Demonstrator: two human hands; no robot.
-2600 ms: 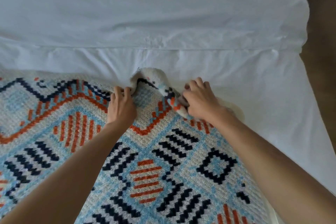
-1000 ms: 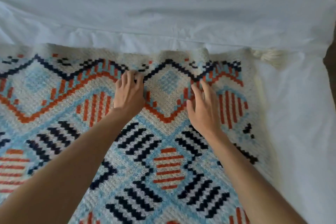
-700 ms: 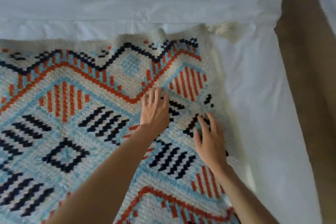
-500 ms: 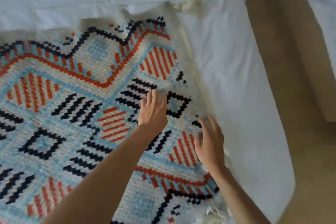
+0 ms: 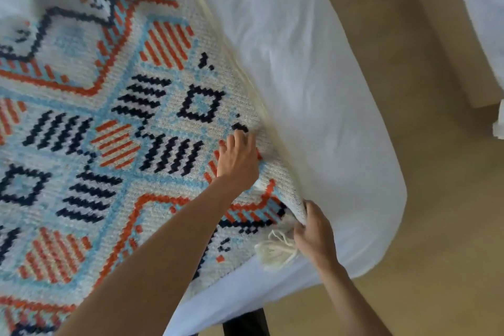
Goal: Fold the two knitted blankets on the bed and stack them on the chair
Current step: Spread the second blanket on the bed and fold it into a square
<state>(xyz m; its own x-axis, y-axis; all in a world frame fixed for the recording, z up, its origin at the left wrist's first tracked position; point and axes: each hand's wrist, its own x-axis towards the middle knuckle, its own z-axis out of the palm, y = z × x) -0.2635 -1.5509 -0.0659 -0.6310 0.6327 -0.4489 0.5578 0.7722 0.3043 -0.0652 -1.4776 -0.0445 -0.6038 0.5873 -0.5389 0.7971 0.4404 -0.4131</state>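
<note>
Nearest: dark object (image 5: pixel 245 322) at bottom edge under the bed (image 5: pixel 341 106) corner, too cropped to identify, possibly a leg. Tan floor (image 5: pixel 436 226) wraps the rounded white corner. Right hand (image 5: pixel 313 234) grasps the blanket (image 5: pixel 114 128) at its near right corner, fingers closed on the raised edge just above the cream tassel (image 5: pixel 275 251). Left hand (image 5: pixel 238 161) lies flat and released on the knit, near the right edge. Blanket spread flat on the bed, patterned side up; right edge runs diagonally from near corner toward upper left. Full length is out of frame, so long axis unclear. Bare white sheet right of it. Far right: more white fabric (image 5: pixel 485 8) across the floor gap.
</note>
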